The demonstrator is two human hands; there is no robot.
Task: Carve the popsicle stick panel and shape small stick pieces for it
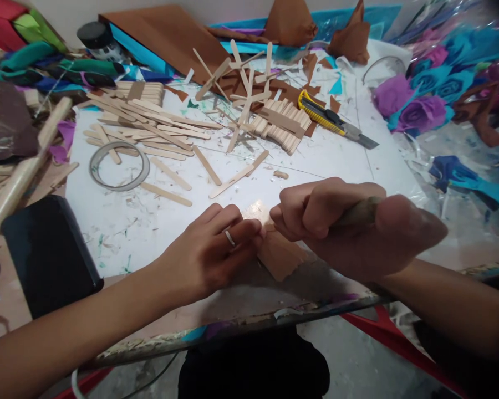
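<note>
Wooden sticks (166,132) lie beyond the left hand (216,249), a yellow cutter (323,114) beyond the right hand (341,238). The right clamps a brown object (356,214); the left curls, grip indiscernible.

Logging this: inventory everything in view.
sheet: 1, white, on table
gripped object: 1, brownish, right hand
flat piece: 1, brown, front
craft sticks: many, tan, across sheet
stick bundles: 2, tan, rear
utility knife: 1, yellow, rear right
large ring: at least 1, greyish, left
slab: 1, black, left
jar: 1, black lid, rear left
tool handles: several, green, rear left
flowers: several, purple, blue, right
rod: 1, tan, left
wrapping pieces: several, brown, rear
left hand: 1, centre
right hand: 1, right
</note>
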